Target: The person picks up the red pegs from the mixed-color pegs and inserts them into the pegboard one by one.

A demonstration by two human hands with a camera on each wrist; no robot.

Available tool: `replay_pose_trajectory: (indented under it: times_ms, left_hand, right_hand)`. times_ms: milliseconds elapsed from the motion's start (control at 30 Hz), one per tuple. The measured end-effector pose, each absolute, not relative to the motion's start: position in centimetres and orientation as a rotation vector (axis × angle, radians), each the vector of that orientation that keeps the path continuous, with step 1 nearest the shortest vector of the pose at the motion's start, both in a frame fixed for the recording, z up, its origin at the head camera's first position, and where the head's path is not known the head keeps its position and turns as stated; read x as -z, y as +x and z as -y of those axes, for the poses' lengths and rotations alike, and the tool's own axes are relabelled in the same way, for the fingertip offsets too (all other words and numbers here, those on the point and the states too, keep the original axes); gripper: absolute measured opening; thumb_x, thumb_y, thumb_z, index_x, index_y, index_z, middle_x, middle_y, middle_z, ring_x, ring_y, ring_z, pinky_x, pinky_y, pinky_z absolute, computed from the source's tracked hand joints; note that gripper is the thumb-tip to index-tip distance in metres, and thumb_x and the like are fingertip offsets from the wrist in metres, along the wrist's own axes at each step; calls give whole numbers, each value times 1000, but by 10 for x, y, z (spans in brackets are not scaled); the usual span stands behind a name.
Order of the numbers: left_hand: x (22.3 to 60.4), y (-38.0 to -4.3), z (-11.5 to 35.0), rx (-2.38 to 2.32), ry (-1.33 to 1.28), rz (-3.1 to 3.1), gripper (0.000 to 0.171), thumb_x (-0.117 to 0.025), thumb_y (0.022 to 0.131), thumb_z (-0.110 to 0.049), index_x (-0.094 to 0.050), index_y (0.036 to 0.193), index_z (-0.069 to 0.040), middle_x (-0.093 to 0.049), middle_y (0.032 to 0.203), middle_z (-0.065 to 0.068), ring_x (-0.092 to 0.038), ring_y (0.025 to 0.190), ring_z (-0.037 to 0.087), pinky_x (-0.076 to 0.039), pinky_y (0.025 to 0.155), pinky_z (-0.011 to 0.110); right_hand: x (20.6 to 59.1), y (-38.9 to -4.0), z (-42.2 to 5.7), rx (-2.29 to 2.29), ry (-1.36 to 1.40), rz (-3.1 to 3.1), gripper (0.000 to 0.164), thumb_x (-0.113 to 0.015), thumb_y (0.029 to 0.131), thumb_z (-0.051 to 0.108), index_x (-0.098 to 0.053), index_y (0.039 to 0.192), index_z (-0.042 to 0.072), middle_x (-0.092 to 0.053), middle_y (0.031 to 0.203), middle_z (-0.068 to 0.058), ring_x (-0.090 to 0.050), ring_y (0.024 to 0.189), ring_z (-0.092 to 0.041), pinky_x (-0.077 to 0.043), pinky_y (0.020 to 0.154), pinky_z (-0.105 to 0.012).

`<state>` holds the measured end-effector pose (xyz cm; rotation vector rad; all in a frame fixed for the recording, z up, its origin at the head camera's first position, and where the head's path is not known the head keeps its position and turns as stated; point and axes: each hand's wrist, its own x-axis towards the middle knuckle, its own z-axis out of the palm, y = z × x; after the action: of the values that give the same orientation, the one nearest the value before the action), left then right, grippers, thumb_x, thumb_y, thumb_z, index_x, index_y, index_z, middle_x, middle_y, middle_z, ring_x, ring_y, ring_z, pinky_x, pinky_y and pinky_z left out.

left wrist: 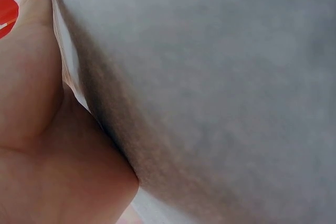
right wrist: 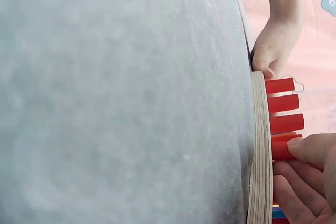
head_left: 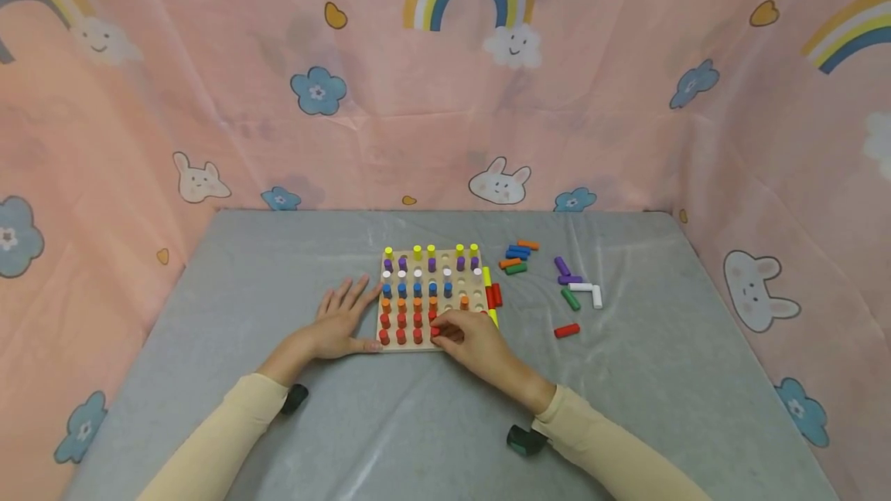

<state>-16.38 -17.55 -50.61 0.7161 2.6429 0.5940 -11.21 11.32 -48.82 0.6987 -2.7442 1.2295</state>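
A wooden pegboard [head_left: 411, 346] lies on the grey table, with rows of yellow, purple, white, blue, orange and red pegs upright in its holes. At its front row my right hand [head_left: 476, 339] pinches a red peg [right wrist: 282, 150] between thumb and fingers. In the right wrist view that peg stands against the board's top face, in line with several other red pegs; whether it is fully seated I cannot tell. My left hand [head_left: 341, 321] lies with fingers spread along the board's left side, thumb at the front left corner. The right hand hides some holes behind it.
Yellow and red pegs [head_left: 493, 296] lie against the board's right edge. Farther right are loose blue, orange and green pegs [head_left: 517, 268], then purple, white and green ones [head_left: 571, 299] and a single red peg [head_left: 567, 330]. A pink patterned curtain [head_left: 418, 138] surrounds the table.
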Motion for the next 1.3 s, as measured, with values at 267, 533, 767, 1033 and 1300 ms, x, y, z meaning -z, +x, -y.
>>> replay_pose_trajectory:
  times_ms: [267,533,767,1033,1300]
  left_hand:
    - [504,-163,175,-615,716,-2638,108,-62,81,-70,-3,161,-27,6,168,13,10,154,42,6,118,67]
    - [505,-164,175,-594,719,-2652,108,-64,82,-67,-3,161,-26,6,168,13,10,154,42,5,118,67]
    - [503,-163,175,-602,717,-2650,106,-65,83,-65,-4,161,-25,6,168,14,10,154,42,5,118,67]
    - [499,-160,174,-606,719,-2643,107,-65,83,-65,-5,161,-22,3,168,17,8,153,45,4,117,68]
    - [494,-158,174,-687,739,-2620,109,-61,80,-72,-7,161,-22,2,167,20,8,152,48,7,116,69]
  right_hand:
    - [489,-111,-114,-1263,693,2739,22,-81,82,13,-73,103,10,-74,94,1,-71,80,-7,-57,73,-16]
    - [488,-111,-113,-1261,679,2737,18,-80,83,14,-74,100,12,-73,91,3,-69,79,-4,-56,73,-16]
    - [485,-109,-114,-1229,694,2753,22,-80,83,14,-73,103,10,-74,95,1,-70,81,-6,-57,73,-18]
    - [480,-115,-122,-1319,694,2665,22,-79,85,14,-74,105,8,-76,96,-4,-72,81,-11,-57,70,-17]
    - [465,-135,-150,-1511,395,2650,25,-73,90,15,-72,112,4,-75,98,-8,-69,83,-16,-56,71,-19]
